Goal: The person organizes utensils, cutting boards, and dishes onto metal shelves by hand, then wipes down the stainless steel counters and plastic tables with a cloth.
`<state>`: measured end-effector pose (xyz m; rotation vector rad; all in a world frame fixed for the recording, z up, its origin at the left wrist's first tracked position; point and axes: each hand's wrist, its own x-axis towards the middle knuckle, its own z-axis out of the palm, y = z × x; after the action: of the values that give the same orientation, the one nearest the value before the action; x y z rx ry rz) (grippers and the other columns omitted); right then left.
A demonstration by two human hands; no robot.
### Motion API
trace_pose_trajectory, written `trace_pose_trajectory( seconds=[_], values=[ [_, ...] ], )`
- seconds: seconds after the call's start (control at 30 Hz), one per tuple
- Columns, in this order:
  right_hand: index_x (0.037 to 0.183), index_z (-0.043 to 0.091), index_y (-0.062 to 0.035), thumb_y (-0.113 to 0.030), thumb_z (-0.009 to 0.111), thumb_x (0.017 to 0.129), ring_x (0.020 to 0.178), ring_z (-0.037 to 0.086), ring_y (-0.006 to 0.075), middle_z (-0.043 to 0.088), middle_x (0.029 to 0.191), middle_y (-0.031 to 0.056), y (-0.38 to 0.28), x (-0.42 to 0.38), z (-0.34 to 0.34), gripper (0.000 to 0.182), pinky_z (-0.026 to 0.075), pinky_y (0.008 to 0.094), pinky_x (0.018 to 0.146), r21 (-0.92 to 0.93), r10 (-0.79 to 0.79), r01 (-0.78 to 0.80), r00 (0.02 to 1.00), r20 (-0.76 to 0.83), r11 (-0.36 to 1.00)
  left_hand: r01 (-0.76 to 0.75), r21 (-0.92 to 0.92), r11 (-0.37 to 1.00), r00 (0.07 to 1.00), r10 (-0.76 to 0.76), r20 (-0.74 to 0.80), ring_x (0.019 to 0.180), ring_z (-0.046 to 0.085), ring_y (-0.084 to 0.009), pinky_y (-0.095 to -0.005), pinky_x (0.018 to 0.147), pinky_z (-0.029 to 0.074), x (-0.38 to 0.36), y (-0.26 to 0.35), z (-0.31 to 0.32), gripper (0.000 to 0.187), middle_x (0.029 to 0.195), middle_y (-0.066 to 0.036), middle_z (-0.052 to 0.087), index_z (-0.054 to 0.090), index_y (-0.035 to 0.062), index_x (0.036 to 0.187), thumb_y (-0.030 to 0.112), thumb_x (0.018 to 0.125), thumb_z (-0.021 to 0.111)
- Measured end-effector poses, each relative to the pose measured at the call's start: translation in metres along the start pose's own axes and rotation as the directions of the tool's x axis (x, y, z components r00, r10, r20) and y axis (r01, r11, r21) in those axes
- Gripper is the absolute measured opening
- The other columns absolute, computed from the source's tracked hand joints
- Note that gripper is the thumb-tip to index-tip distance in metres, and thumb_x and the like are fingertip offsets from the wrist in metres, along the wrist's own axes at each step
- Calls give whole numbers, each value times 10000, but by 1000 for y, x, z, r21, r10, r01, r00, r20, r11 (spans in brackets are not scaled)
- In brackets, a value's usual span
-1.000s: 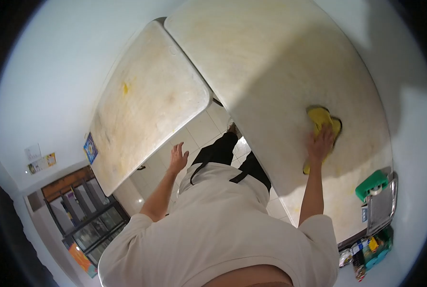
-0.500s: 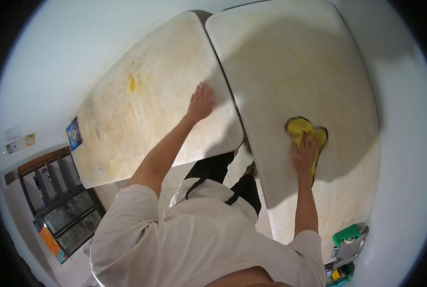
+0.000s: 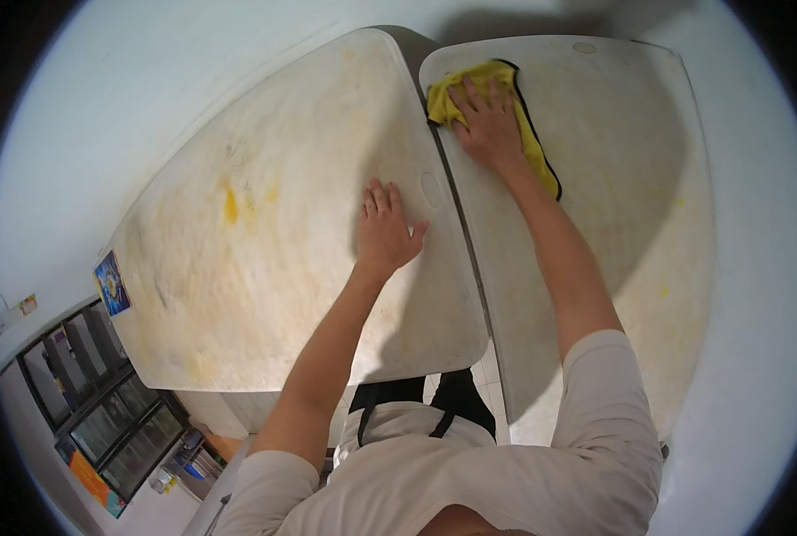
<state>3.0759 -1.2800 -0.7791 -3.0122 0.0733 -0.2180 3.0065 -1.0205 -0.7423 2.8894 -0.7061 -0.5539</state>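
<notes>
My left hand (image 3: 387,234) lies flat on the left table (image 3: 291,295), its fingers spread and nothing in them. Across the gap, my right hand (image 3: 490,125) presses on a yellow cloth (image 3: 534,154) with a dark border, fingers spread over it. The cloth lies at the far left corner of the right table (image 3: 613,179), partly hidden under my palm and touching the edge beside the gap. Yellow stains (image 3: 230,204) mark the left table's surface.
A narrow gap runs between the two tables. A colourful picture (image 3: 111,282) is at the left table's far left edge. Dark-framed shelves (image 3: 117,420) stand at lower left, near books (image 3: 200,464). A white wall (image 3: 756,268) borders the right table.
My right hand has moved the cloth forward and left to the right table's far corner. My left hand still rests on the left table, with its thumb now spread. The view has shifted.
</notes>
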Motion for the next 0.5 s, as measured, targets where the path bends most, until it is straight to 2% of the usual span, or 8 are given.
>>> trace_pose_trajectory(
  seconds=[0.17,0.27,0.3,0.37,0.43,0.47,0.5],
  values=[
    [1521,373,-268,-462,425,974,1477,253,356,295,1612,25,5,55,22,583,161,544,1208,-5,47,-47,993,-108,999,32,136,990,990,-50,134,1443,205,-527,-546,1182,204,5,17,-17,1012,1533,-410,171,204,-139,1491,543,869,620],
    [1509,389,-240,-439,425,973,1459,295,357,346,1585,62,45,78,19,573,208,526,1200,-20,151,-154,983,-104,988,45,191,981,982,-79,174,1450,191,-523,-556,1179,202,4,20,-16,1044,1538,-410,156,188,-135,1498,559,859,635],
    [1506,391,-211,-443,386,997,1450,319,337,364,1574,77,74,86,31,560,217,470,1206,-15,247,-250,963,-107,968,52,204,977,980,-89,176,1453,185,-520,-560,1178,201,6,18,-16,1052,1540,-409,151,183,-132,1501,566,857,637],
    [1512,379,-177,-462,345,1013,1449,322,332,358,1575,95,141,74,26,576,212,444,1208,-31,385,-389,919,-83,921,53,215,975,981,-91,173,1457,173,-518,-561,1179,199,5,14,-16,1061,1547,-404,131,172,-128,1505,568,857,642],
    [1517,364,-132,-465,308,1022,1463,293,327,337,1577,146,211,38,11,600,169,450,1218,-201,438,-438,898,-50,876,55,200,978,980,-91,179,1460,160,-518,-564,1179,197,3,12,-16,1065,1552,-403,111,161,-127,1507,568,861,643],
    [1511,373,-126,-453,304,1022,1474,263,333,305,1591,152,243,15,10,593,182,440,1216,-185,546,-551,834,-82,814,59,181,982,979,-92,181,1461,153,-519,-566,1179,196,3,11,-17,1064,1553,-404,101,155,-129,1507,567,864,641],
    [1520,356,-149,-436,308,1020,1480,248,329,283,1599,151,289,2,3,578,224,512,1191,-332,629,-557,759,170,762,65,162,985,979,-95,183,1463,146,-519,-568,1179,194,3,9,-19,1064,1554,-405,91,149,-130,1507,566,868,639]
  ],
)
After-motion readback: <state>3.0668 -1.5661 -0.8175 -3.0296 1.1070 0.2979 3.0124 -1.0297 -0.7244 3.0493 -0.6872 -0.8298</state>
